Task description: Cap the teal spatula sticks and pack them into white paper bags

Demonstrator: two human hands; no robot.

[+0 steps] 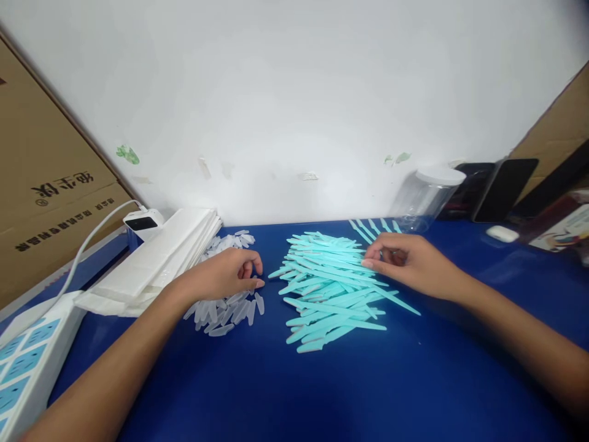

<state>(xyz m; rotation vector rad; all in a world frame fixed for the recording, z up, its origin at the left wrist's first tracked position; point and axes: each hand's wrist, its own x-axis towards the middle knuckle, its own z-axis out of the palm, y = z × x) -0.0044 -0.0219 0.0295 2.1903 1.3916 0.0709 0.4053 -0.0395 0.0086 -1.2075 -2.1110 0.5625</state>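
Observation:
My left hand (229,272) hovers at a heap of small translucent plastic blade caps (225,313), fingers loosely curled and thumb apart, with nothing visible in it. To its right lies a big loose pile of turquoise eyebrow razors (329,276), most pointing sideways. At the pile's right edge is my right hand (405,261), its thumb and forefinger tips drawn close together beside the razor ends. Whether a razor is between them I cannot make out. Behind this hand, several more turquoise razors (372,228) lie side by side in a row, partly hidden by it.
White flat packets (151,258) are stacked on the left, near a white device with a cable (143,222) and a power strip (34,350). A clear jar with a white lid (426,196), a black phone (505,190) and a white case (502,233) stand at right. Cardboard (50,184) borders the left.

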